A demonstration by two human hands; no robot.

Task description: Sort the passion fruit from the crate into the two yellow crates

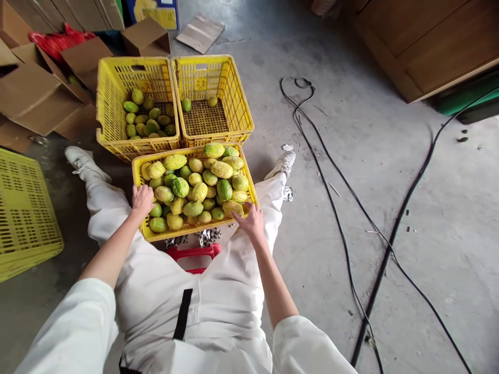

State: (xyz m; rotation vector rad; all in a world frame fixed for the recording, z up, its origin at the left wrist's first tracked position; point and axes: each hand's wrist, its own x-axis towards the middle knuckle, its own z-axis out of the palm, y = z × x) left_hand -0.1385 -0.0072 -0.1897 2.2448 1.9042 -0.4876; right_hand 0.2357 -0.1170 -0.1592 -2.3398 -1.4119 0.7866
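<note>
Our left hand [142,200] rests on the left rim of the near crate [137,167], just left of center in the frame, its fingers curled over the edge among the fruit; we cannot tell whether they grip the rim or a fruit. Our right hand [251,221] sits at the crate's lower right corner, fingers spread loosely and touching a yellowish fruit [233,207] there without closing around it.

The near crate is yellow plastic, heaped with green and yellow fruit, and lies between our white-trousered legs at the frame's center. Just below it a red stool [194,252] shows between our knees.

Above it, touching its far rim, stand two more yellow crates side by side: the left crate [113,83] holds a layer of green fruit, the right crate [234,83] only two fruits on its mesh floor. Another yellow crate [23,208] lies at the left edge. Cardboard boxes [35,93] fill the upper left. Black cables [351,208] trail across the concrete floor [429,218] on the right.
</note>
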